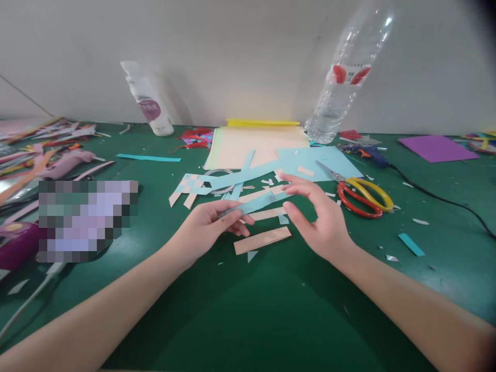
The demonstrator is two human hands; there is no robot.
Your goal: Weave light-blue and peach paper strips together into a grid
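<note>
Lt-blue paper strip [259,202] = main thing here, in the L hand [209,222], thumb on top, fingers curled under. L grip narrow, pinching strip at its near-L end; R end free. Long axis runs L to R, slanting up and away from wearer toward the R hand [323,219].

R hand holds nothing visible: thumb and fingers spread wide, gap facing L, toward strip's free end. Free end sits just short of that gap, apart from R fingertips afaict. L hand nearer obv., since it's the one in contact; R just beside the far end. Exact tip hard to tell, other strips crowd behind it.

Below strip, between hands: loose peach strip [262,241] flat on green table [248,310], approx. same slant, touched by neither hand. Beyond L hand: blue/peach woven piece [191,183], w/ a longer blue strip [248,175] running R from it. Scissors [362,194] lie past R hand, blades partly over lt-blue sheet [341,155].
</note>
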